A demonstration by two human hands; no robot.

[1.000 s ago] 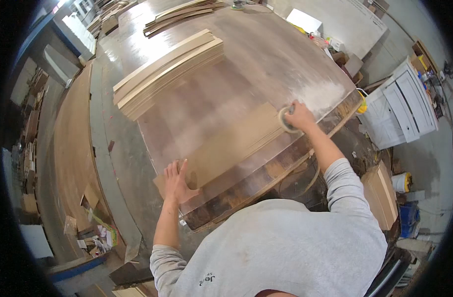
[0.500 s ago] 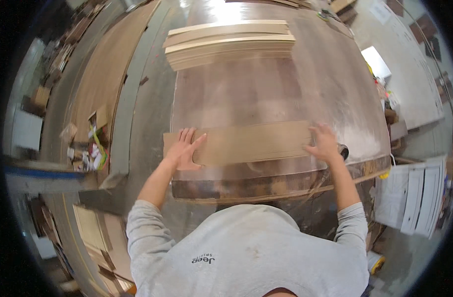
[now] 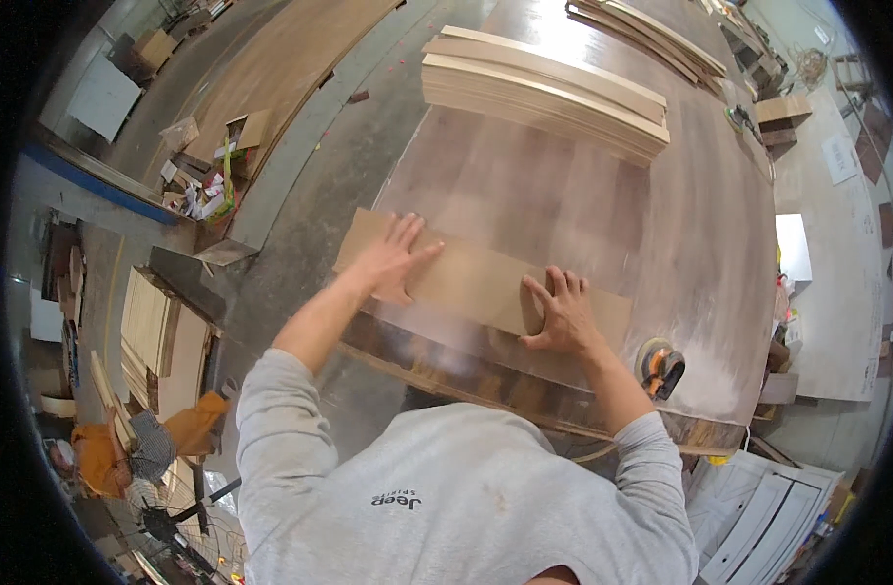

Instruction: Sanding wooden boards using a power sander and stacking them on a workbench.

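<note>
From the head view, my one feed here, I take the tan fibreboard panel [image 3: 476, 283] as my landmark; it lies flat on the worktable [image 3: 534, 190], near its front edge. Whether it is one layer or several, I cannot tell. The left hand [image 3: 393, 261] rests on its left part, fingers spread wide; the right hand [image 3: 566, 317] lies toward its right end, fingers also wide, thumb apart. How hard either presses I cannot tell. Beyond the panel sits a stack of pale boards [image 3: 544, 97]; to its right, well apart from it, stands a handheld disc sander [image 3: 659, 369]. I read the step in hand as steadying or positioning the panel. The next move, I judge, calls for even control at both ends, keeping the panel flat.
</note>
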